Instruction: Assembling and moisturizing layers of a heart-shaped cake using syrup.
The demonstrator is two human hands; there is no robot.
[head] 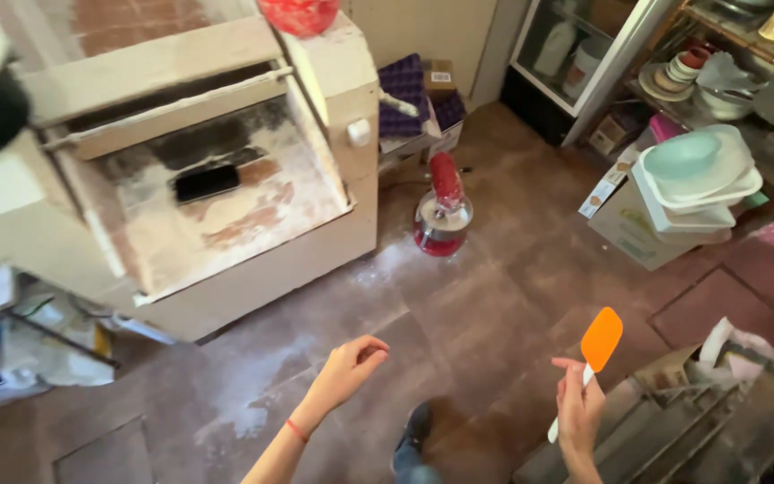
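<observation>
Head view, looking down over a brown tiled floor (494,314) dusted with white flour. Right hand (579,410) raised, fingers wrapped around the white handle of an orange-bladed silicone spatula (600,341), blade pointing up and tilted slightly right, out over the floor. Left hand (348,367) empty, fingers loosely curled with thumb and fingertips close together, thin red band at the wrist, hovering over the flour-streaked tiles. Up left, a large cream-coloured, flour-coated dough machine (226,197) with a dark slot in its sloping tray. Just right of it on the floor, a red stand mixer with a glass bowl (442,220). Far right, a stack of pale plastic tubs and basins (692,184) resting on a cardboard box. Bottom right, grey metal trays (674,439) near the spatula hand.
</observation>
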